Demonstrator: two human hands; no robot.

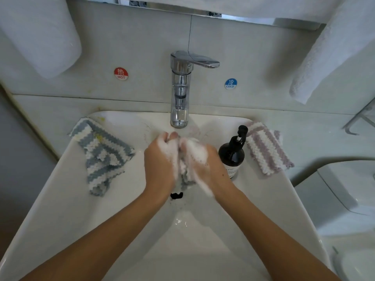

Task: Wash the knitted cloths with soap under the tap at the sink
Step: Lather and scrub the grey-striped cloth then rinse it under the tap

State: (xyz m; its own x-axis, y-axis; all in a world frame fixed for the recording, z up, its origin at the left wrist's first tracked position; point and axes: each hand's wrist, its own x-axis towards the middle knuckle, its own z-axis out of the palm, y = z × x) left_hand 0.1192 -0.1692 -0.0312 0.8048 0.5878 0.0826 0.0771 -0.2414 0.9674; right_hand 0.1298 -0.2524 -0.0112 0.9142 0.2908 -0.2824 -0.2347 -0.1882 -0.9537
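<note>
Knitted cloth [183,175], grey and thick with white lather, is bunched between my two hands over the middle of the sink [60,199], just above the dark drain [176,195]. My left hand [161,161] and right hand [199,159] are pressed together, fingers curled round the cloth, both coated in foam. Beyond my fingertips stands the chrome tap [180,88], its lever turned toward my right; I cannot tell whether water is running. Left of my left hand, a blue-and-white striped cloth [101,155] hangs over the sink's rim into the basin. Just right of my right hand stands a dark pump bottle [232,155], and farther right a lilac-and-white striped cloth [265,148] lies folded across the sink's edge and the counter [304,126].
</note>
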